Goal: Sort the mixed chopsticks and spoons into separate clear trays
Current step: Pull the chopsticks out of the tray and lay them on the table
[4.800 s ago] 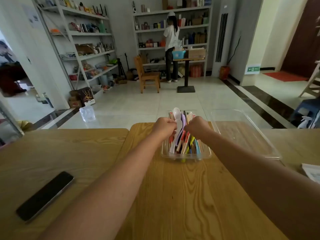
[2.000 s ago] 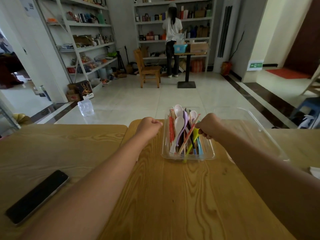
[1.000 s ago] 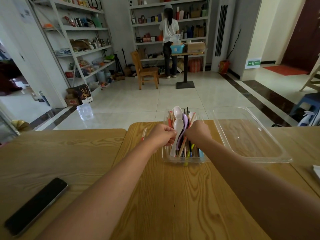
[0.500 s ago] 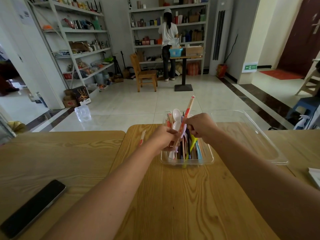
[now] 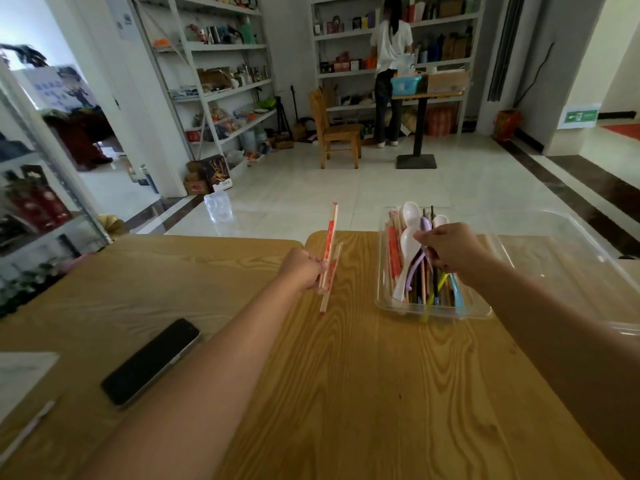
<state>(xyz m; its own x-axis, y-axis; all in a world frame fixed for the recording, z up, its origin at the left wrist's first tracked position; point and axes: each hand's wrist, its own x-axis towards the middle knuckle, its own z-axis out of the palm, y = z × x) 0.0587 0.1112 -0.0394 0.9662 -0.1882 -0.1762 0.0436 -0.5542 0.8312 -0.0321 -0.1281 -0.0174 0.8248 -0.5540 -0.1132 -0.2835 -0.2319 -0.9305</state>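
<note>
A red-and-white paper-wrapped chopstick pair [image 5: 329, 249] was gripped in the left hand [image 5: 304, 269] over the wooden tabletop [image 5: 346, 375], beside the small clear plastic tray [image 5: 433, 311]. The right hand [image 5: 450, 251] was curled among its utensils, its hold unclear. Tangled neighbours might be dragged out.

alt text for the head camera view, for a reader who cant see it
A person's left hand holds red-printed chopsticks above a wooden table, while the right hand reaches into a small clear tray of mixed utensils. A larger clear tray sits to its right; a phone lies far left.
</note>
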